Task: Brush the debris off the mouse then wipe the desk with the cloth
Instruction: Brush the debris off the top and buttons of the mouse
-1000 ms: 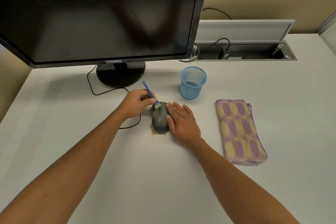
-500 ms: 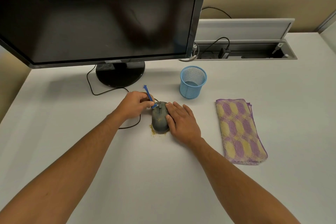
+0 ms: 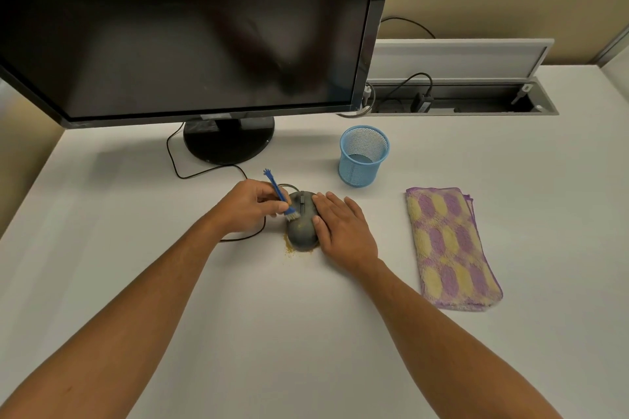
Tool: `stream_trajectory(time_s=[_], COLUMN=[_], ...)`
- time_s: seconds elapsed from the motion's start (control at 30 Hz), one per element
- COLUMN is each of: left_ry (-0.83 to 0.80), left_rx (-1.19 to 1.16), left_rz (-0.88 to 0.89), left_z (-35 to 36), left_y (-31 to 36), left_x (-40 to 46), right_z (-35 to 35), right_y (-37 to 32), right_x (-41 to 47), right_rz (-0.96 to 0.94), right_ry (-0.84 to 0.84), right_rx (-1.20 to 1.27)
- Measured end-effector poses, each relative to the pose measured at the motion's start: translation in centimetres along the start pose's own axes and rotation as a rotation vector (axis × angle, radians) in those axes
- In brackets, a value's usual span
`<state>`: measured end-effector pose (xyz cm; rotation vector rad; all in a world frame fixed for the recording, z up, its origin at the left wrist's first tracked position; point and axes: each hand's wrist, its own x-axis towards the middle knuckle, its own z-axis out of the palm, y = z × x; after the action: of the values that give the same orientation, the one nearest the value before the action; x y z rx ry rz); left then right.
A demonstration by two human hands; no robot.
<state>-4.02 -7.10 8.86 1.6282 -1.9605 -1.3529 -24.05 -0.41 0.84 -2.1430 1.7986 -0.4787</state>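
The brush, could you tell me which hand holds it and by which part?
The left hand pinches the blue brush midway along its handle, bristles on the mouse.

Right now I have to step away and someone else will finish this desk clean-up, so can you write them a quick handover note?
Left hand pinches the small blue brush, bristles on the left side of the mouse.
Right hand rests flat on the right side of the mouse, steadying it.
Yellowish debris lies on the desk at the mouse's near-left edge, and the top of the mouse looks dusty.
The folded purple-and-yellow cloth lies untouched to the right.
Done: brushing is under way.
Left: finish brushing the mouse, then wipe the desk with the cloth.
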Motion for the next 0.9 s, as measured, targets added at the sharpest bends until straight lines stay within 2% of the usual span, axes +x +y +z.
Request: stream_trajectory(time_s=[0.13, 0.27, 0.9], left_ry=[0.197, 0.261, -0.091], left_rx=[-0.051, -0.022, 0.097], left_rz=[-0.001, 0.034, 0.019], left_z=[0.3, 1.1, 1.5], left_y=[-0.7, -0.7, -0.2], left_x=[0.6, 0.9, -2.5], right_z=[0.0, 0.0, 0.1], right_y=[0.0, -0.1, 0.0], right_x=[0.0, -0.1, -0.1], right_rz=[0.0, -0.002, -0.003], right_ry=[0.004, 0.011, 0.022], right_rx=[0.005, 0.008, 0.003])
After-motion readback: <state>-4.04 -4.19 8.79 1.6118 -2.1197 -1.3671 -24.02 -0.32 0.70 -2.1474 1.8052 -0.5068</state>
